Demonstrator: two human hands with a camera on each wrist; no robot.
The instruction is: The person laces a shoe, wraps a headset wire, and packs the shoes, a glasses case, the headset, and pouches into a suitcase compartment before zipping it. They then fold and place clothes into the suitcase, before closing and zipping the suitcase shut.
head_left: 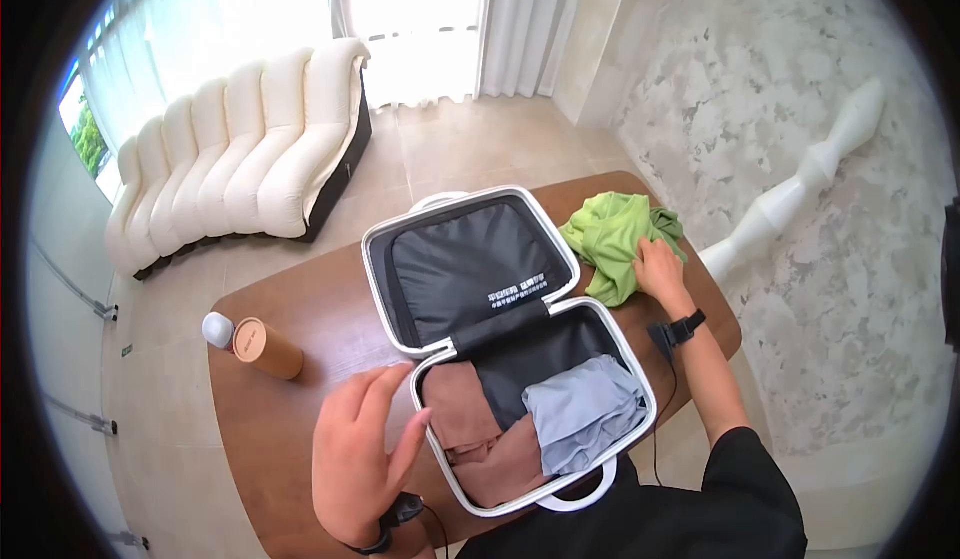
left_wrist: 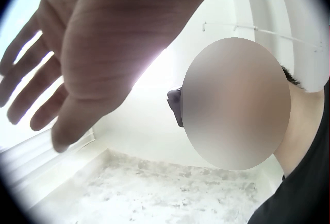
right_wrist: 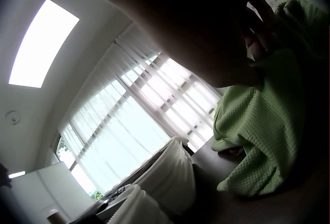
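An open white-rimmed suitcase (head_left: 470, 259) lies on the table, its black-lined lid folded back. Folded brown clothes (head_left: 455, 399) and a bluish-grey garment (head_left: 585, 414) sit in its near half. Right of the lid, a rumpled green garment (head_left: 605, 239) is bunched on the tabletop. My right hand (head_left: 660, 271) grips its near right part with curled fingers. In the right wrist view, the waffle-textured green cloth (right_wrist: 263, 131) hangs below that hand. Beside the suitcase's left rim, my left hand (head_left: 360, 449) is raised with fingers spread and holds nothing; the left wrist view shows its palm (left_wrist: 103, 44).
On the left of the brown table (head_left: 335, 304) stand a tan cylindrical container (head_left: 268, 349) and a white-topped one (head_left: 217, 329). The suitcase's white handle (head_left: 585, 494) points toward my body. A cream sofa (head_left: 240, 149) is beyond the table, and a white sculpted post (head_left: 780, 204) is at right.
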